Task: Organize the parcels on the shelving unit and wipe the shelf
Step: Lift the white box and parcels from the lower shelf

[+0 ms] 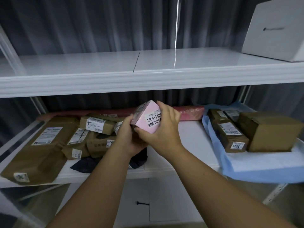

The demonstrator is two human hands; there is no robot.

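Observation:
A small pink parcel with a white label reading 58-4-340 is held up in front of the middle shelf. My left hand grips it from below and on its left side. My right hand grips its right side, fingers curled over the top edge. A pile of brown parcels and a large flat brown envelope lie on the shelf's left part. Two brown boxes sit on a blue sheet at the right.
The white upper shelf spans the view, bearing a white box at far right. A long red wrapped roll lies along the back of the middle shelf. A dark bag lies under my left forearm. Grey curtains hang behind.

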